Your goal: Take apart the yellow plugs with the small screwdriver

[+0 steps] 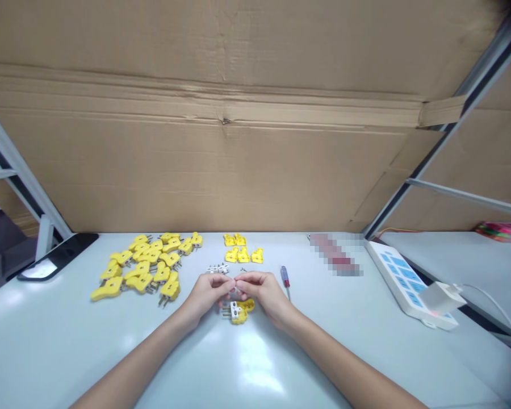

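My left hand (208, 292) and my right hand (264, 289) meet at the fingertips over the table. Both are closed in a pinch around a small whitish piece, too small to name. Just below the fingers lies an open yellow plug half (239, 318) with a white pin insert (234, 311) in it, its metal pins pointing left. Behind my left hand sit several white pin inserts (218, 268). Some tiny dark screws (244, 270) rest behind my fingertips. To the right of my right hand lies a screwdriver (285, 276) with a blue and red handle.
Several yellow plugs (147, 255) are heaped on the left. Empty yellow plug halves (238, 254) lie at the back. A white power strip (409, 284) with a charger (442, 298) stands at right; a dark phone-like object (59, 258) lies far left. Cardboard (221, 170) walls the back.
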`<state>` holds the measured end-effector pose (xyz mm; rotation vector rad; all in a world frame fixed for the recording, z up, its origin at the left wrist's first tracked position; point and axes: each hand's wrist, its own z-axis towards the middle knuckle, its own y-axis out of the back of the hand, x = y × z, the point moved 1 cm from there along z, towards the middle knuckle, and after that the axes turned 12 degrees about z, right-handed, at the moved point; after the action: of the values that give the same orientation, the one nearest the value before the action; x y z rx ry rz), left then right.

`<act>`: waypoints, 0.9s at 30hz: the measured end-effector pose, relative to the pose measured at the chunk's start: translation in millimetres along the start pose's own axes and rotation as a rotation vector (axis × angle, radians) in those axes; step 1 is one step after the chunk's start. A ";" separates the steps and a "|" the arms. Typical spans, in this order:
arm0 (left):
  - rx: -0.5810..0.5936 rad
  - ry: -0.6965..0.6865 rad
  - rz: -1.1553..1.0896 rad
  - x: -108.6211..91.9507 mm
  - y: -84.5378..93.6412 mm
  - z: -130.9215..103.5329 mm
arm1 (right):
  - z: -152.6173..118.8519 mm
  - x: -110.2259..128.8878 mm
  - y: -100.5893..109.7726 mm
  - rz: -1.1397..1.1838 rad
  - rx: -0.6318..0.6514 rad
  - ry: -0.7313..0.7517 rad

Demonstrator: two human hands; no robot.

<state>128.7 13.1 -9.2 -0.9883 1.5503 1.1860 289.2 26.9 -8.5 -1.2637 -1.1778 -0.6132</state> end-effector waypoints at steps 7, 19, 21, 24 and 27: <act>0.031 0.015 -0.019 -1.2 -0.3 0.2 | 0.8 1.5 0.4 -0.034 0.019 0.012; 0.062 0.088 -0.067 4.4 3.1 2.1 | 8.6 4.9 9.6 -0.249 0.028 0.224; 0.050 0.080 -0.017 8.3 3.0 3.9 | 11.7 6.9 16.7 -0.386 -0.006 0.321; 0.021 0.072 0.056 13.5 1.4 6.3 | 16.4 7.3 25.4 -0.605 -0.016 0.409; 0.015 0.068 0.091 15.3 -1.0 7.1 | 20.9 3.7 28.8 -0.724 -0.002 0.386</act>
<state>127.1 18.8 -25.1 -0.9658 1.6714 1.2122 308.9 54.9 -18.9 -0.6438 -1.2866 -1.3220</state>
